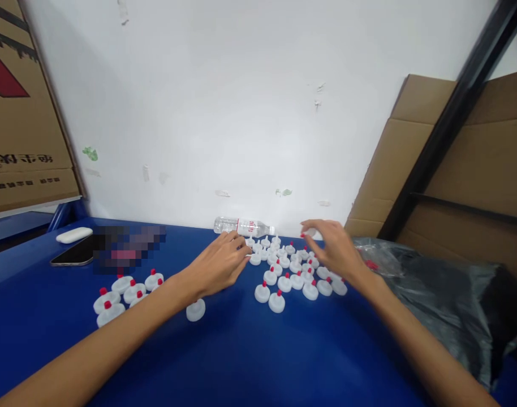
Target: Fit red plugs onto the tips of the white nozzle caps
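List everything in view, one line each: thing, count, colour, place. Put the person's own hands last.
table: one, blue, fills the lower frame.
main cluster of caps: about two dozen, white with red tips, centre of table between the hands.
left group of caps: about seven, white with red tips, left of the left forearm.
lone cap: one, white, beside the left forearm.
bottle: one, clear with red-marked label, lying at the wall.
phone: one, dark, far left of table.
white case: one, behind the phone.
plastic bag: one, dark grey, right side.
cardboard: brown, right; more at upper left.
left hand: fingers resting at the cluster's left edge.
right hand: over the cluster, pinching a cap.
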A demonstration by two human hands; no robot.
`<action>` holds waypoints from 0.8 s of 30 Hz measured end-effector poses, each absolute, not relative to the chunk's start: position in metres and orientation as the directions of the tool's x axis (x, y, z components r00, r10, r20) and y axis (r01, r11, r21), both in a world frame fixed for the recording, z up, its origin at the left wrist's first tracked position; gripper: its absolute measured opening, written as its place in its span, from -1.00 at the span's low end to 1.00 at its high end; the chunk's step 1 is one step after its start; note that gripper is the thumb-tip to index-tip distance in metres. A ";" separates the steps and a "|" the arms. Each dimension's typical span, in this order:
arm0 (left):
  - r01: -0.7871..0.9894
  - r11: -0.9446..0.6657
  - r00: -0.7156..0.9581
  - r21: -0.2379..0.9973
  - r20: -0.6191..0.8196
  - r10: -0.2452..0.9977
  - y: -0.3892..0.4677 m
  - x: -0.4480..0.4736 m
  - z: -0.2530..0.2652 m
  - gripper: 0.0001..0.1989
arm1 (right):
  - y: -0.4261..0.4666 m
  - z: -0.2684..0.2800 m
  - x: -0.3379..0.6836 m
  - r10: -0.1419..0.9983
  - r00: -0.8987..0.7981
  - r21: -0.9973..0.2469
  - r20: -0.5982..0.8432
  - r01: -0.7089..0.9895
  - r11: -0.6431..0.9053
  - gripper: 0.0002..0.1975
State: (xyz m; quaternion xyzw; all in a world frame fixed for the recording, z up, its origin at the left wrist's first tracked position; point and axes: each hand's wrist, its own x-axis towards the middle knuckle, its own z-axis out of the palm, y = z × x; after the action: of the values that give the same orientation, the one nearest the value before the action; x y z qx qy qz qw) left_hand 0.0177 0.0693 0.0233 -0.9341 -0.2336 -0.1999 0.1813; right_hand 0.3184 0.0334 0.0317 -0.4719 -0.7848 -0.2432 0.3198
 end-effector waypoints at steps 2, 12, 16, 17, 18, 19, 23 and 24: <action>0.508 -0.807 0.829 -0.300 0.425 0.364 0.070 0.015 0.027 -0.78 | 0.041 0.030 0.347 0.646 -0.232 0.006 0.727 0.944 0.331 -0.87; 0.530 -0.787 0.845 -0.315 0.270 0.462 0.070 0.012 0.021 -0.82 | 0.065 -0.008 0.424 0.908 0.004 -0.136 0.420 0.989 0.059 -0.72; 0.563 -0.777 0.827 -0.283 0.212 0.521 0.068 0.012 0.017 -0.82 | 0.067 -0.012 0.428 0.950 -0.030 -0.156 0.309 0.984 0.082 -0.72; 0.568 -0.774 0.823 -0.278 0.202 0.531 0.068 0.012 0.016 -0.83 | 0.066 -0.012 0.427 0.956 -0.040 -0.158 0.290 0.983 0.089 -0.70; 0.572 -0.773 0.820 -0.274 0.197 0.537 0.068 0.012 0.015 -0.83 | 0.066 -0.012 0.426 0.960 -0.049 -0.159 0.276 0.983 0.096 -0.66; 0.572 -0.774 0.820 -0.273 0.191 0.539 0.067 0.013 0.015 -0.84 | 0.065 -0.011 0.425 0.963 -0.056 -0.159 0.264 0.982 0.101 -0.62; 0.554 -0.784 0.832 -0.281 0.153 0.533 0.069 0.015 0.013 -0.87 | 0.063 -0.004 0.417 0.961 -0.070 -0.139 0.268 0.984 0.111 -0.48; 0.547 -0.787 0.836 -0.284 0.146 0.529 0.069 0.015 0.012 -0.86 | 0.062 -0.001 0.414 0.956 -0.072 -0.130 0.284 0.985 0.113 -0.48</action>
State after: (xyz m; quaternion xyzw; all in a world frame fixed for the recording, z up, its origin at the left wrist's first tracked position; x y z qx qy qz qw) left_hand 0.0153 0.0694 0.0124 -0.9448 -0.2848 -0.0292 0.1592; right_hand 0.4142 0.0621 -0.0014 -0.6642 -0.7307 -0.0478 0.1506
